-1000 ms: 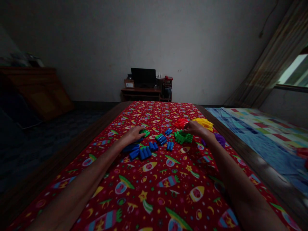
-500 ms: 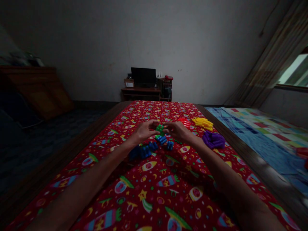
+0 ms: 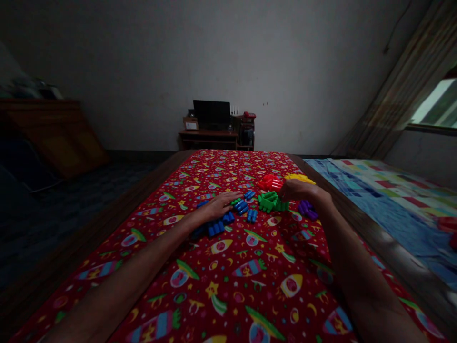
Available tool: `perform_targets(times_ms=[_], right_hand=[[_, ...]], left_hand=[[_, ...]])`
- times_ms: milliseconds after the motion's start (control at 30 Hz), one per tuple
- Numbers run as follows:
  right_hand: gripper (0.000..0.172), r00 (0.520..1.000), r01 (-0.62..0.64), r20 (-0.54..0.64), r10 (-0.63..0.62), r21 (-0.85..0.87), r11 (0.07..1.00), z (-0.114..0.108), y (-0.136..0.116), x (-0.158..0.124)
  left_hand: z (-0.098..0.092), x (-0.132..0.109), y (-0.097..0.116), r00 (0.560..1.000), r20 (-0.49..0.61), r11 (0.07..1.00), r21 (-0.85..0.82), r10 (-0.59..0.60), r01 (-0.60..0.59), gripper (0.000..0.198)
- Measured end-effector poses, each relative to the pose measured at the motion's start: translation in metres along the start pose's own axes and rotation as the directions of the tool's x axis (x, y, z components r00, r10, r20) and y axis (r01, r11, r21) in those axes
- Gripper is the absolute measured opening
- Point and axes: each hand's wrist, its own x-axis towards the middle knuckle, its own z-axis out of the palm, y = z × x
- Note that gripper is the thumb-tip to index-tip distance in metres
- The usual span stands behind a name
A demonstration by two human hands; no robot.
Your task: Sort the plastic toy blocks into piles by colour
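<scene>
And the 2 hands split, right to the green pile (image 3: 267,202), left out over the blue
0.5 s ago they met left of the pile around a green piece; now the right hand (image 3: 297,189) is at the pile's right edge, fingers bent down and close together, though whether they pinch a block I can't tell, while the left hand (image 3: 221,205) is left of the pile, fingers stretched out above blue blocks (image 3: 216,228), underside hidden, so no call on its hold either; that 2-handed bit of handling looks over, each hand at its own colour; the pile is bright green, ridged, a loose jumble on the red cloth (image 3: 257,295), red blocks (image 3: 270,183) just beyond it, purple ones (image 3: 307,209) to its right
</scene>
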Motion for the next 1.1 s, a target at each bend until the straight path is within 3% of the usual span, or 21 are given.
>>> perform_targets(times_ms=[100,233,400,467,567,667,767,833,933,1000,1067,1100], right_hand=[[0.023,0.990,-0.140,-0.019,0.139,-0.069,0.988,0.000,-0.014,-0.003],[0.026,0.986,-0.170,-0.018,0.169,-0.108,0.980,-0.002,-0.023,-0.006],[0.025,0.964,-0.212,-0.186,0.192,-0.094,0.973,-0.006,-0.023,-0.009],[0.025,0.956,-0.148,-0.262,0.131,-0.047,0.988,-0.006,-0.030,-0.009],[0.026,0.919,0.089,-0.390,-0.057,0.064,0.994,0.000,-0.051,-0.007],[0.025,0.845,0.374,-0.458,-0.276,0.139,0.917,0.013,-0.072,0.001],[0.020,0.815,0.483,-0.436,-0.381,0.149,0.863,0.021,-0.079,0.009],[0.021,0.846,0.420,-0.412,-0.339,0.123,0.899,0.017,-0.073,0.009],[0.025,0.916,0.145,-0.386,-0.108,0.067,0.987,0.002,-0.054,0.001],[0.026,0.932,-0.106,-0.347,0.104,0.014,0.994,-0.006,-0.039,-0.006],[0.027,0.911,-0.312,-0.301,0.282,-0.056,0.948,-0.008,-0.026,-0.009],[0.028,0.895,-0.381,-0.285,0.343,-0.089,0.920,-0.007,-0.021,-0.009]], left_hand=[[0.005,-0.001,-0.003,0.998,0.060,1.000,-0.017,-0.002,0.003,0.046],[0.003,-0.004,-0.004,0.998,0.043,0.999,-0.009,-0.053,0.054,0.037],[-0.003,-0.003,-0.003,0.985,-0.020,0.983,0.060,-0.173,0.174,0.038],[-0.008,-0.001,-0.001,0.976,-0.085,0.977,0.059,-0.200,0.205,0.037],[-0.016,0.002,0.008,0.953,-0.191,0.972,-0.061,-0.234,0.227,0.033],[-0.019,0.004,0.024,0.940,-0.263,0.956,-0.255,-0.217,0.149,0.027],[-0.015,0.006,0.039,0.939,-0.291,0.925,-0.375,-0.181,0.062,0.027],[-0.016,0.005,0.045,0.946,-0.277,0.919,-0.390,-0.168,0.049,0.029],[-0.029,-0.002,0.044,0.974,-0.164,0.964,-0.243,-0.154,0.112,0.035],[-0.045,-0.010,0.039,0.986,0.027,0.985,-0.050,-0.165,0.167,0.035],[-0.061,-0.020,0.034,0.942,0.251,0.973,0.118,-0.224,0.200,0.033],[-0.066,-0.023,0.032,0.911,0.314,0.958,0.188,-0.267,0.216,0.031]])
